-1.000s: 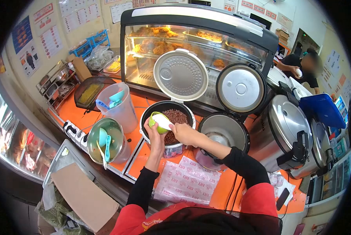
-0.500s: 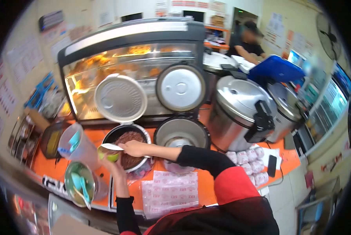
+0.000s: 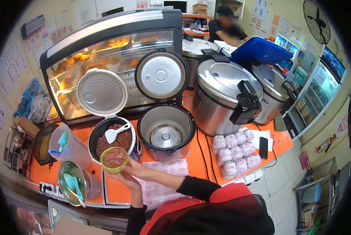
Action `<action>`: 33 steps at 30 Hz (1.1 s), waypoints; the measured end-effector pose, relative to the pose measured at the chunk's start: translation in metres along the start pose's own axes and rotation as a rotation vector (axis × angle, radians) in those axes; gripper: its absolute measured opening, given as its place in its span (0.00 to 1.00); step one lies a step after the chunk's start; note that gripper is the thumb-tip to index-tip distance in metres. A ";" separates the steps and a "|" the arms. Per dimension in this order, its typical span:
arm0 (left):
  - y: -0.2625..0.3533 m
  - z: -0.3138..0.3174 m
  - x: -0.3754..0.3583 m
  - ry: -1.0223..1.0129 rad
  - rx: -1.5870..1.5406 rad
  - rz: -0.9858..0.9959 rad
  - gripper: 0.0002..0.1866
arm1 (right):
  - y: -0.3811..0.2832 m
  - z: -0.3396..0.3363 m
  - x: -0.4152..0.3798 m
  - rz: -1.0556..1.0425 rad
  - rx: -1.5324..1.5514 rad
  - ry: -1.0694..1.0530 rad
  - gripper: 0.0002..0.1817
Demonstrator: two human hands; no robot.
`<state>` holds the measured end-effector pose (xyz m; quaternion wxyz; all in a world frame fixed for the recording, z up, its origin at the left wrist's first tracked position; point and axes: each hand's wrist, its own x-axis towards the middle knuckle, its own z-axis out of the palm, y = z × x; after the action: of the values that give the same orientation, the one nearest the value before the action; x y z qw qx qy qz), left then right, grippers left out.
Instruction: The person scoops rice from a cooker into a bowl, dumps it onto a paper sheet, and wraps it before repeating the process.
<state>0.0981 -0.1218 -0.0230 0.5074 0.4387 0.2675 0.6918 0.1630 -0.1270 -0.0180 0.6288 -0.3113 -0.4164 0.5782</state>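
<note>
A small green bowl (image 3: 112,170), filled with reddish-brown rice (image 3: 114,157), is held in front of the open rice cooker (image 3: 134,137). My right hand (image 3: 138,169) grips the bowl at its right side. Just beneath, my left hand (image 3: 125,182) is closed at the bowl's lower side; its fingers are partly hidden. A white rice paddle (image 3: 117,133) rests on the brown rice in the cooker, out of both hands. Printed wrapping sheets (image 3: 163,192) lie on the orange counter, to the right of my hands.
A second open cooker (image 3: 189,131) stands to the right, then large steel cookers (image 3: 222,102). Several wrapped rice packs (image 3: 234,152) and a phone (image 3: 263,147) lie further right. Containers with turquoise utensils (image 3: 71,188) stand left. Behind are a food warmer (image 3: 116,51) and another person (image 3: 224,25).
The rice paddle has left my right hand and lies in the cooker. The right hand has moved to the bowl, which shows full of rice. The view has shifted.
</note>
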 end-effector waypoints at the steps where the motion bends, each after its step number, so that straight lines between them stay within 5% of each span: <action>1: -0.014 -0.018 -0.013 -0.082 0.131 0.076 0.36 | 0.001 -0.007 -0.020 0.052 0.157 0.037 0.41; 3: -0.040 -0.060 -0.042 -0.279 0.400 0.142 0.36 | 0.010 -0.024 -0.058 0.014 0.593 -0.022 0.43; 5: -0.063 -0.106 -0.061 -0.511 0.676 0.117 0.35 | 0.021 -0.046 -0.101 0.123 0.694 0.032 0.46; 7: -0.093 -0.153 -0.070 -1.006 0.860 -0.207 0.35 | 0.055 -0.074 -0.152 0.185 0.734 0.102 0.46; 9: -0.074 -0.140 -0.090 -1.253 1.274 -0.015 0.43 | 0.081 -0.092 -0.206 0.333 0.787 0.300 0.45; 11: -0.078 -0.139 -0.107 -1.209 1.341 0.030 0.50 | 0.079 -0.095 -0.241 0.445 0.752 0.505 0.39; 14: -0.087 -0.135 -0.118 -1.162 1.379 0.004 0.55 | 0.053 -0.086 -0.237 0.346 0.426 0.638 0.37; 20: -0.086 -0.136 -0.120 -1.159 1.370 0.014 0.57 | 0.082 -0.093 -0.186 0.164 -1.493 0.247 0.42; 26: -0.087 -0.137 -0.115 -1.171 1.390 0.010 0.59 | 0.092 -0.090 -0.173 0.309 -1.483 0.325 0.41; 29: -0.086 -0.138 -0.114 -1.190 1.385 -0.009 0.59 | 0.086 -0.102 -0.180 0.143 -1.265 0.327 0.40; 32: -0.080 -0.140 -0.111 -1.186 1.412 -0.039 0.60 | 0.030 -0.087 -0.195 0.071 -1.307 0.537 0.42; 33: -0.078 -0.142 -0.110 -1.183 1.432 -0.049 0.60 | 0.047 -0.106 -0.210 0.019 -1.125 0.777 0.40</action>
<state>0.0212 -0.1871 -0.1907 0.1841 0.9229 0.3378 0.0148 0.2379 -0.3178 -0.1419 0.4700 -0.7794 -0.3949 0.1255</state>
